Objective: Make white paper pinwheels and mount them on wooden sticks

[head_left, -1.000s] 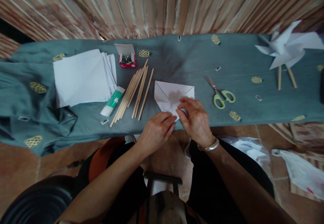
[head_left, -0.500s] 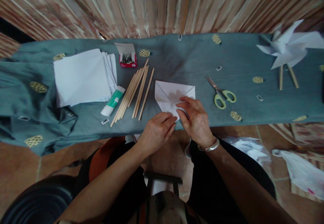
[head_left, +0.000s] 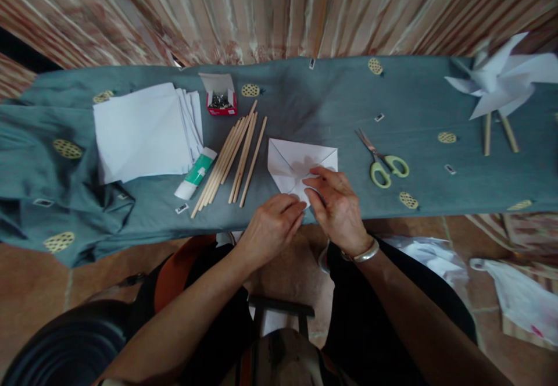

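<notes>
Covering the long table, a grey-blue cloth [head_left: 305,95] carries everything laid out. At its left lies a stack of white sheets [head_left: 139,133], and at the far right a finished white pinwheel [head_left: 501,84] rests on its sticks.

Near the front edge, just in front of the person, sits the folded paper [head_left: 292,156], a white triangle with its point toward the body. The right hand [head_left: 337,206] lies on the near half of it, fingers bent and pressing down on the fold, closed around nothing. The left hand [head_left: 270,229] is curled beside it, fingertips touching the paper's near corner; whether they pinch it cannot be told.

Left of the paper lies a bundle of wooden sticks [head_left: 231,156], right of it green-handled scissors [head_left: 383,162]. A glue tube [head_left: 195,174] sits between sticks and sheets, with a small red box [head_left: 221,102], open, behind.

Compared with a second ago, almost nothing has moved: both hands stay on the same corner, so the crease is being held and firmed, not turned.
</notes>
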`<state>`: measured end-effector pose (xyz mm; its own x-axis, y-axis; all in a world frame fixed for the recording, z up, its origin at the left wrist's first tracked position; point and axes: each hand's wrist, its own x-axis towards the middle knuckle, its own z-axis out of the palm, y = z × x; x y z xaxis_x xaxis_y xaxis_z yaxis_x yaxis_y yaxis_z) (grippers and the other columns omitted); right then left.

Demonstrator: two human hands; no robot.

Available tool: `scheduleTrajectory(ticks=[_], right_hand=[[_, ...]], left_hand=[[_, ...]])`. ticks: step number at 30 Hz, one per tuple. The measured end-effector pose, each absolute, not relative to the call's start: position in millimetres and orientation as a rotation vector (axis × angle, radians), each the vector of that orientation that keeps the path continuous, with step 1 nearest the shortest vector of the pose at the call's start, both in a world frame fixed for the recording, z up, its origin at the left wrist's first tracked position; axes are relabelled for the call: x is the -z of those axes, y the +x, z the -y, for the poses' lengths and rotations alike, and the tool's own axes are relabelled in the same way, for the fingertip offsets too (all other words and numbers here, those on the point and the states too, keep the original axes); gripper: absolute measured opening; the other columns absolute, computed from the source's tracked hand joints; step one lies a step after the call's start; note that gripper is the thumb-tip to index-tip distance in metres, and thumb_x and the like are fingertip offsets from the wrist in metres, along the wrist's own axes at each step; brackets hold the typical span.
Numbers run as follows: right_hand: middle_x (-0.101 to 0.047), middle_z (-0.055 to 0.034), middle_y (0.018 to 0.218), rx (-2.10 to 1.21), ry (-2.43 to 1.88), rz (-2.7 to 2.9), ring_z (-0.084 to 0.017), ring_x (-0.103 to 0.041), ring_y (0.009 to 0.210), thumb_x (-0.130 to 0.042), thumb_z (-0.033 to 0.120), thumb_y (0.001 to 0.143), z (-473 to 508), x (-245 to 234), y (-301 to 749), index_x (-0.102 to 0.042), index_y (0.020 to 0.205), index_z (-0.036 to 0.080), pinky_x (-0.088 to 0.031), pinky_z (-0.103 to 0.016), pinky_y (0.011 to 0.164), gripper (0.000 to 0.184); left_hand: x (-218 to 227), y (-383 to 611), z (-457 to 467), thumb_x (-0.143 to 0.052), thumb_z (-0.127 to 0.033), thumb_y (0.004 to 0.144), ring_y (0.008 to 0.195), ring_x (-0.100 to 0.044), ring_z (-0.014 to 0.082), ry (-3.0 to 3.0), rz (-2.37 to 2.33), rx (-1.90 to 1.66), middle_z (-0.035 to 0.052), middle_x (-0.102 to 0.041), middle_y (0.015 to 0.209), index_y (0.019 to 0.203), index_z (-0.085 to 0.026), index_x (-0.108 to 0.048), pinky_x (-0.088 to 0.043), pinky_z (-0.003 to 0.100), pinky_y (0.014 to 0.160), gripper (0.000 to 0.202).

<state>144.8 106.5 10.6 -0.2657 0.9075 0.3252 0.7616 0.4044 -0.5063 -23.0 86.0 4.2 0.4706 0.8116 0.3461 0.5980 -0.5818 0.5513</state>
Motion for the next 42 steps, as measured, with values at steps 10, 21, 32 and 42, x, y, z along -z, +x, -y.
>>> scheduleTrajectory(ticks=[10, 21, 32, 42], right_hand=[[-0.057, -0.0097, 0.126, -0.337, -1.432, 2.181, -0.028, -0.054, 0.113, -0.042, 0.02, 0.093, -103, -9, 141, -0.064, 0.108, 0.023, -0.049, -0.048, 0.095, 0.027], [-0.056, -0.0114, 0.13, -0.252, -1.459, 2.248, -0.029, -0.051, 0.118, -0.043, 0.011, 0.087, -105, -10, 136, -0.063, 0.103, 0.02, -0.047, -0.048, 0.095, 0.027], [-0.058, -0.0171, 0.133, -0.234, -1.557, 2.03, -0.029, -0.048, 0.129, -0.041, 0.018, 0.091, -158, -15, 170, -0.055, 0.129, 0.009, -0.039, -0.05, 0.107, 0.042], [-0.073, -0.0109, 0.101, -0.41, -1.64, 2.029, -0.026, -0.067, 0.092, -0.054, 0.026, 0.085, -175, -23, 178, -0.071, 0.107, 0.015, -0.051, -0.041, 0.089, 0.03]], left_hand=[[-5, -23, -86, -0.049, -0.016, 0.091, 0.091, -0.065, 0.0175, 2.36, -1.176, -0.811, 0.0082, -0.066, 0.095, 0.104, -0.013, -0.063, -0.057, 0.033, 0.083, 0.019], [-8, -22, -88, -0.05, -0.02, 0.091, 0.088, -0.064, 0.0178, 2.367, -1.172, -0.804, 0.0084, -0.066, 0.093, 0.1, -0.012, -0.063, -0.057, 0.032, 0.08, 0.017], [-7, -22, -86, -0.057, -0.017, 0.087, 0.096, -0.065, 0.0198, 2.389, -1.236, -0.771, 0.0086, -0.066, 0.101, 0.106, -0.014, -0.063, -0.055, 0.034, 0.087, 0.02], [-9, -30, -85, -0.058, -0.017, 0.087, 0.097, -0.064, 0.0206, 2.389, -1.262, -0.764, 0.0097, -0.066, 0.104, 0.11, -0.014, -0.061, -0.055, 0.035, 0.087, 0.024]])
